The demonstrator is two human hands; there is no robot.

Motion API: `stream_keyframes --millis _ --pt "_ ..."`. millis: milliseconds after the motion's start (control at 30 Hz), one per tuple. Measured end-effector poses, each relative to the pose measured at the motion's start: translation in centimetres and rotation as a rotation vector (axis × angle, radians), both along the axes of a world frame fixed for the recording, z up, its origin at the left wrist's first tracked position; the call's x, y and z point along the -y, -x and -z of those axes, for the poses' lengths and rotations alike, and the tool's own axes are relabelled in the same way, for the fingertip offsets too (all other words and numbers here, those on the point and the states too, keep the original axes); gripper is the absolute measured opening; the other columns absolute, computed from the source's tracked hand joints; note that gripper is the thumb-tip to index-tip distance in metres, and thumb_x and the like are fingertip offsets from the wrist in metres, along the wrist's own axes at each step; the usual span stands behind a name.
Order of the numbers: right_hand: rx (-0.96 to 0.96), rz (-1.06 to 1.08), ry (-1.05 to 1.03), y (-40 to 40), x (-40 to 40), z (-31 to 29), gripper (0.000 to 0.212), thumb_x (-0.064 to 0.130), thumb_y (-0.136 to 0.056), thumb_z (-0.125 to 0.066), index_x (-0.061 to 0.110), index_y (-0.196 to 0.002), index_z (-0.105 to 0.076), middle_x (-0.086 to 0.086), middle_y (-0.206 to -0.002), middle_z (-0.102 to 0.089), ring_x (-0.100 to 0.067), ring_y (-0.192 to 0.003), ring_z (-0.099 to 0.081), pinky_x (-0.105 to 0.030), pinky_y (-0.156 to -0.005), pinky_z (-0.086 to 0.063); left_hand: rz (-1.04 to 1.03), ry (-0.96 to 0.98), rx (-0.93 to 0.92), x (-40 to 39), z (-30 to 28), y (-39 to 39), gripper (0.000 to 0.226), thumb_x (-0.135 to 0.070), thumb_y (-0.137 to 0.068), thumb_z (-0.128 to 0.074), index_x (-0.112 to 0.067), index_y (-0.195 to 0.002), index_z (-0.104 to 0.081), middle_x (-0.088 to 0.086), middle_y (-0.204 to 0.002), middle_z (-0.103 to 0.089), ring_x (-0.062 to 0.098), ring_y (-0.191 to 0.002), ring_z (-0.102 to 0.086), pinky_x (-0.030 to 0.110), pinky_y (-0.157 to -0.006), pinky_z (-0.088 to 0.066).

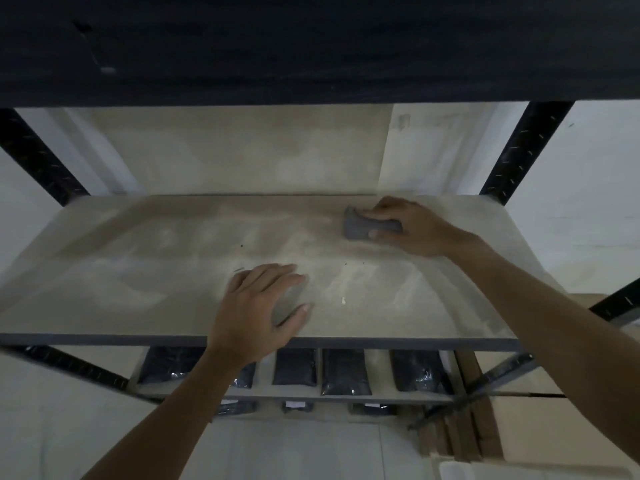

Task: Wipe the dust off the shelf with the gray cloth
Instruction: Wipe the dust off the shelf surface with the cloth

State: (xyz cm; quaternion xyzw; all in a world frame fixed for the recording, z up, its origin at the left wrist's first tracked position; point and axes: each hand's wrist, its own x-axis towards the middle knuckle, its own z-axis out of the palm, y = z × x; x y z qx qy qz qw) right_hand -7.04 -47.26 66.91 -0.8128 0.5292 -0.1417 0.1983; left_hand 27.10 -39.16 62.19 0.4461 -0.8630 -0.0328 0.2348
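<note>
The gray cloth (363, 227) lies folded on the shelf (138, 271), toward its back right part, close to the wall. The right hand (408, 226) presses down on it, fingers spread over the top and the thumb along the near edge, so only the cloth's left end and a strip between the fingers show; how large the cloth is under the palm cannot be told. The left hand (259, 306) rests flat on the shelf near the front edge, about the middle, fingers apart and holding nothing. The two hands are well apart.

The shelf board is pale and streaked with light dust, thickest in a smear between the two hands and in swirls toward the left. A few tiny dark specks and one small white fleck (343, 301) sit on it; what they are is too small to make out.

Two black perforated posts stand at the back corners, the left post (38, 157) and the right post (523, 150), both cut off by the dark shelf above (311, 46), which fills the top of the view and shows almost no detail.

Under the board, on a lower shelf, four dark bags (344, 372) lie in a row; the leftmost is partly hidden by the left forearm. More packs lower still are mostly hidden. Brown cardboard (467, 434) leans at the lower right, cut off by the right arm.
</note>
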Motion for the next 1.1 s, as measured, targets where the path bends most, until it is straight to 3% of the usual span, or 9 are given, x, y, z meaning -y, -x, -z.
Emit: stream_keyframes --millis 133,233,333,433,533,700,900,1000,1100 --pt "0.044 -0.089 -0.090 0.6 -1.5 -1.2 0.043 0.047 -0.097 -0.062 0.043 -0.139 -0.055 0.024 -0.130 -0.059 0.015 -0.115 -0.052 -0.001 -0.099 -0.033 0.003 -0.008 -0.003 0.0 0.1 -0.1 0.049 -0.057 -0.092 -0.055 -0.027 -0.130 -0.063 -0.009 -0.137 -0.061 0.011 -0.127 -0.054 0.044 -0.108 -0.041" --pt "0.011 0.144 0.084 3.0 1.4 -2.4 0.041 0.041 -0.101 -0.057 0.033 -0.141 -0.055 0.010 -0.118 -0.061 -0.006 -0.105 -0.057 -0.017 -0.087 -0.045 0.008 0.003 -0.011 0.0 0.1 -0.1 0.047 -0.054 -0.091 -0.057 -0.027 -0.129 -0.064 -0.008 -0.136 -0.062 0.012 -0.126 -0.055 0.045 -0.106 -0.043" --pt "-0.164 0.339 0.110 5.1 3.7 -1.7 0.043 0.027 -0.105 -0.047 0.021 -0.148 -0.046 -0.014 -0.119 -0.063 -0.032 -0.110 -0.060 -0.044 -0.093 -0.050 0.012 0.020 -0.009 0.0 0.1 -0.1 0.047 -0.053 -0.091 -0.058 -0.026 -0.128 -0.066 -0.008 -0.135 -0.063 0.014 -0.125 -0.057 0.043 -0.104 -0.044" --pt "-0.212 0.327 0.046 4.8 2.2 -0.1 0.048 0.028 -0.107 -0.042 0.020 -0.154 -0.038 -0.020 -0.129 -0.055 -0.036 -0.119 -0.051 -0.041 -0.100 -0.042 0.014 0.020 -0.007 -0.1 0.0 -0.2 0.046 -0.052 -0.090 -0.059 -0.025 -0.127 -0.066 -0.007 -0.135 -0.063 0.014 -0.124 -0.057 0.041 -0.103 -0.043" --pt "-0.059 0.175 0.047 3.5 -1.4 0.1 0.047 0.029 -0.107 -0.046 0.024 -0.153 -0.041 -0.008 -0.129 -0.057 -0.023 -0.118 -0.051 -0.031 -0.102 -0.037 0.011 0.014 -0.001 -0.1 0.1 -0.2 0.046 -0.053 -0.090 -0.059 -0.026 -0.127 -0.066 -0.008 -0.135 -0.062 0.014 -0.125 -0.057 0.041 -0.103 -0.043" --pt "-0.002 0.071 -0.069 4.3 -4.4 -2.3 0.041 0.037 -0.104 -0.050 0.044 -0.145 -0.047 0.037 -0.125 -0.054 0.017 -0.111 -0.050 -0.001 -0.095 -0.033 0.000 0.005 0.015 0.0 -0.1 -0.3 0.047 -0.054 -0.091 -0.057 -0.028 -0.128 -0.065 -0.010 -0.136 -0.062 0.013 -0.127 -0.055 0.043 -0.104 -0.043" --pt "-0.031 0.510 0.118 8.8 -3.5 -1.7 0.041 0.020 -0.102 -0.053 0.023 -0.144 -0.055 -0.010 -0.135 -0.064 -0.030 -0.121 -0.061 -0.036 -0.101 -0.047 0.000 -0.021 0.032 -0.1 0.0 -0.2 0.050 -0.057 -0.090 -0.055 -0.028 -0.130 -0.063 -0.009 -0.138 -0.061 0.013 -0.127 -0.054 0.044 -0.107 -0.041" --pt "-0.005 0.422 0.151 7.5 -6.5 -0.4 0.041 0.015 -0.104 -0.052 0.014 -0.145 -0.054 -0.014 -0.135 -0.064 -0.034 -0.122 -0.060 -0.048 -0.106 -0.046 -0.004 -0.015 0.047 0.0 0.1 -0.3 0.050 -0.058 -0.090 -0.054 -0.029 -0.130 -0.063 -0.009 -0.138 -0.060 0.012 -0.127 -0.055 0.043 -0.107 -0.041" --pt "0.032 0.300 0.141 5.1 -10.2 -0.5 0.042 0.021 -0.105 -0.052 0.016 -0.146 -0.052 -0.011 -0.130 -0.066 -0.027 -0.114 -0.062 -0.041 -0.102 -0.047 -0.005 0.003 0.066 0.2 0.3 -0.2 0.051 -0.060 -0.092 -0.051 -0.030 -0.130 -0.063 -0.009 -0.138 -0.060 0.013 -0.127 -0.055 0.041 -0.106 -0.039"
